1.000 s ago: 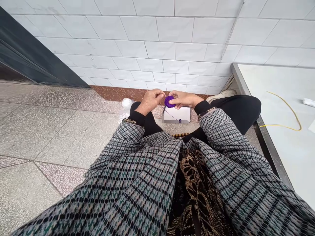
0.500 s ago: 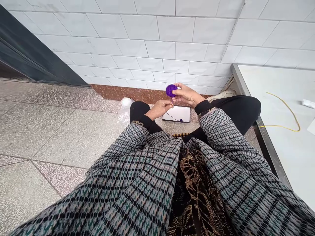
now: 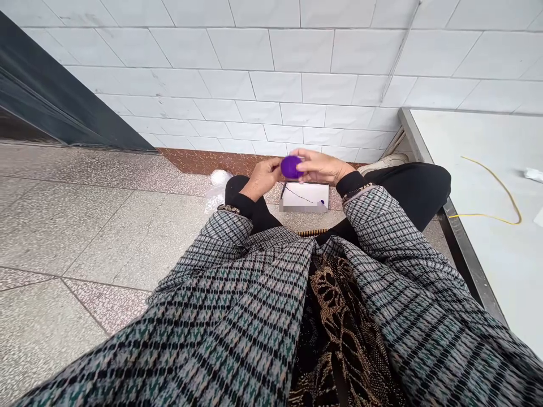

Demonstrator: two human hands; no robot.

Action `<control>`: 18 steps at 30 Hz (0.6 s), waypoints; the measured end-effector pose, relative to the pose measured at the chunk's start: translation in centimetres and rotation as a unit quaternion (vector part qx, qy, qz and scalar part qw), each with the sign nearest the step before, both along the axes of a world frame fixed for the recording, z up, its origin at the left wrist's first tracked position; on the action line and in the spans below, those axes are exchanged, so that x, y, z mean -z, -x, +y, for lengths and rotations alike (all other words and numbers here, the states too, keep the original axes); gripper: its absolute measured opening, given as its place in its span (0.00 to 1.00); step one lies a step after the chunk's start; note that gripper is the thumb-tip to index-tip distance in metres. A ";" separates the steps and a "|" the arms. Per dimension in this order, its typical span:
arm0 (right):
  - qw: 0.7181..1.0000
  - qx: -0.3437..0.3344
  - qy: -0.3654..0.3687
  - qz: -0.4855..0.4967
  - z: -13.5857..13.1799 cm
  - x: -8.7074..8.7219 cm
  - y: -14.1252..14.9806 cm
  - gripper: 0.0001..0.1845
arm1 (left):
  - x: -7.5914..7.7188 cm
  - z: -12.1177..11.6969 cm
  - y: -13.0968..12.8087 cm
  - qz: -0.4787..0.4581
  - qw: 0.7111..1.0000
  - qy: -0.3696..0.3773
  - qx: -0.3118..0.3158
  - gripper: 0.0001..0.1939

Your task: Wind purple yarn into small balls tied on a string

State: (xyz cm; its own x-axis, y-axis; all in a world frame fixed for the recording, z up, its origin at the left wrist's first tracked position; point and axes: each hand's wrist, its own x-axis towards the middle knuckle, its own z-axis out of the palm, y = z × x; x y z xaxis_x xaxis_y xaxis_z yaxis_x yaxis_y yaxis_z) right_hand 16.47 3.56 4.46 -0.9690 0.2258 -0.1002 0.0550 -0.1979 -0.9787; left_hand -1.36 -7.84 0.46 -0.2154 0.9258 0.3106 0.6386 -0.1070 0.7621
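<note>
- Filling the upper part of the view, a white tiled wall (image 3: 275, 51) stands behind everything else.
- Speckled floor (image 3: 106, 237), laid in slabs, spreads out at the left.
- A pale tabletop (image 3: 458, 135) with a metal edge is at the right, a bent yellow cord (image 3: 483, 215) lying on it.
- A shallow white box (image 3: 314, 192) sits on the floor near the wall's foot, a dark strand (image 3: 299, 195) across it.
- The right hand (image 3: 319, 165) holds a purple yarn ball (image 3: 291, 167), fingers round its right side.
- The left hand (image 3: 264, 176) keeps its fingers narrow at the ball's left edge; whether they grip anything cannot be told.
- The yarn ball, blurred, sits between both hands, appearing just above the box's far edge.
- A tiny dark purple lump (image 3: 322, 202) lies at the box's right.
</note>
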 end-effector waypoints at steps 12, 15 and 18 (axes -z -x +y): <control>0.937 0.263 -0.188 -0.130 1.2 1.4 1.3 0.22 | -0.1 -0.5 -2.5 0.080 0.977 0.118 0.159 0.13; 0.952 0.142 -0.209 -0.173 1.0 1.5 0.7 0.21 | -1.0 -0.6 -1.3 0.068 0.991 0.063 0.097 0.12; 0.980 -0.006 -0.147 -0.132 0.3 1.0 0.0 0.19 | -1.4 -0.5 -0.2 0.046 0.998 0.025 0.047 0.11</control>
State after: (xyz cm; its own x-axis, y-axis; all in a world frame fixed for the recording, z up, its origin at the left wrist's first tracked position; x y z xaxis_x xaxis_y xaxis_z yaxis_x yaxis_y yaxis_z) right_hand 16.45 3.90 3.45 -0.9207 0.2717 -0.2801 0.3147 0.0924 -0.9447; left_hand -1.18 -8.38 1.81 -0.0986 0.9553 0.2788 0.6951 -0.1343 0.7062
